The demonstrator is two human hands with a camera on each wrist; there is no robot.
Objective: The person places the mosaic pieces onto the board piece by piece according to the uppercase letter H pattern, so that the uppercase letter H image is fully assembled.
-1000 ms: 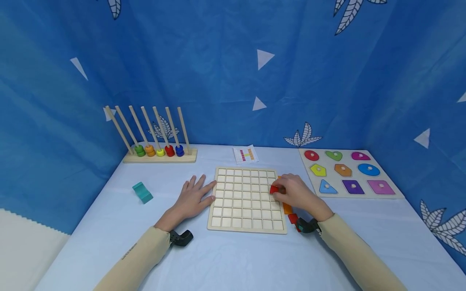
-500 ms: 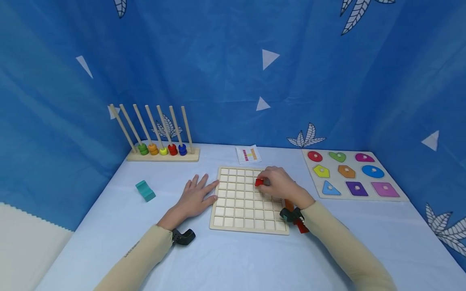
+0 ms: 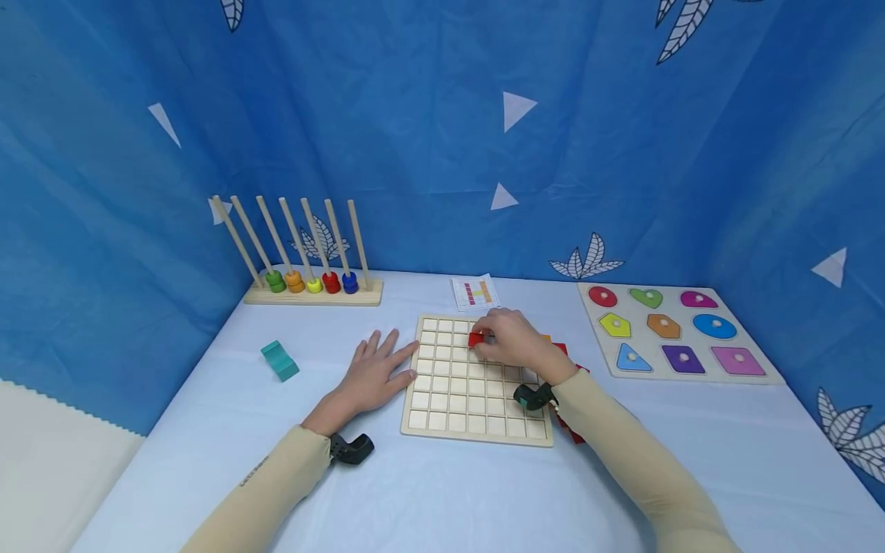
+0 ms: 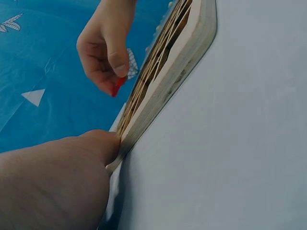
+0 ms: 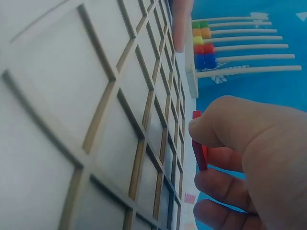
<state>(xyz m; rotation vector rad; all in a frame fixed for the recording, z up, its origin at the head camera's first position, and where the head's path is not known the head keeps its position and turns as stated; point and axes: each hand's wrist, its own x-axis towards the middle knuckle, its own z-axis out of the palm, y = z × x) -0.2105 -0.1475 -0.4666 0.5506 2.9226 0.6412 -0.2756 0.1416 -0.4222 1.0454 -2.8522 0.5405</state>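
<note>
A wooden grid board (image 3: pixel 477 440) with pale square cells lies in the middle of the table. My right hand (image 3: pixel 515 340) is over its far part, pinching a small red square tile (image 3: pixel 475 339) between thumb and fingers. In the right wrist view the red tile (image 5: pixel 198 143) is on edge, apart from the grid. My left hand (image 3: pixel 373 376) lies spread on the table, its thumb and index finger touching the board's left edge. Loose red tiles (image 3: pixel 560 349) and some orange ones lie along the board's right side, partly hidden by my right forearm.
Behind the board lies a printed pattern card (image 3: pixel 475 293). A wooden peg abacus (image 3: pixel 314 298) with coloured rings stands at the back left. Near it is a teal block (image 3: pixel 280 361). A shape puzzle board (image 3: pixel 646 362) with knobbed pieces lies at the right.
My right hand has carried the red tile left and away from me, from the board's right edge to over its far middle. The left hand stays at the left edge.
</note>
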